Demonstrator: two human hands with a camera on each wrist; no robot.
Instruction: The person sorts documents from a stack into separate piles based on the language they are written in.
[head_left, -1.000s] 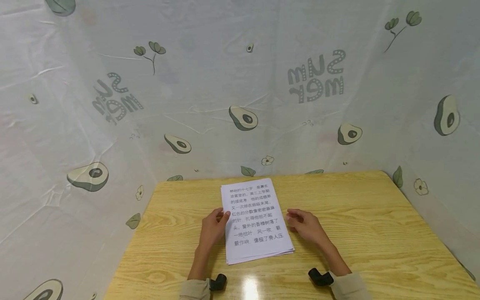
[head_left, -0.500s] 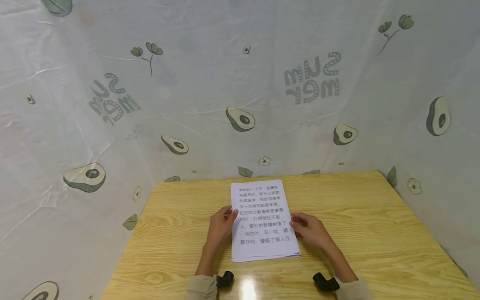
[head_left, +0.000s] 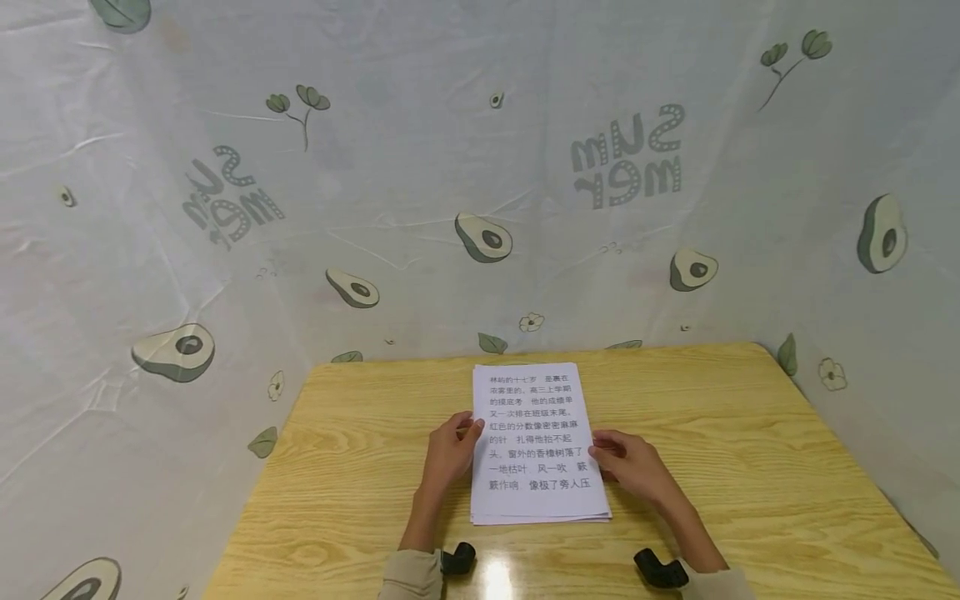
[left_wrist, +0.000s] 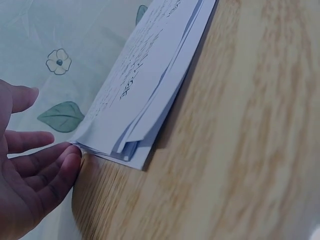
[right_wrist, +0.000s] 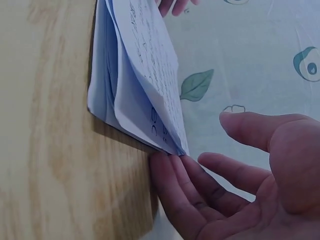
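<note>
A stack of white paper sheets (head_left: 536,500) printed with dark Chinese characters lies flat on the table, nearly square to it. My left hand (head_left: 448,454) is at its left side; in the left wrist view the relaxed fingertips (left_wrist: 72,157) touch the sheets' edge, with the thumb held apart. On the opposite side is my right hand (head_left: 636,468), its fingertips (right_wrist: 162,165) touching the right edge and its thumb raised away from the paper. Seen from the right wrist, the sheets (right_wrist: 132,95) fan slightly apart along the near edge, not fully even.
The table (head_left: 360,467) has a light wood-grain top. Behind it and at both sides hangs a pale curtain (head_left: 420,167) with avocado and leaf prints. A black wrist-worn piece sits at each sleeve cuff (head_left: 412,575).
The paper stack has shifted right and turned straighter. My left hand has moved right along with it, and the right hand, earlier apart from the paper, now touches its right edge.
</note>
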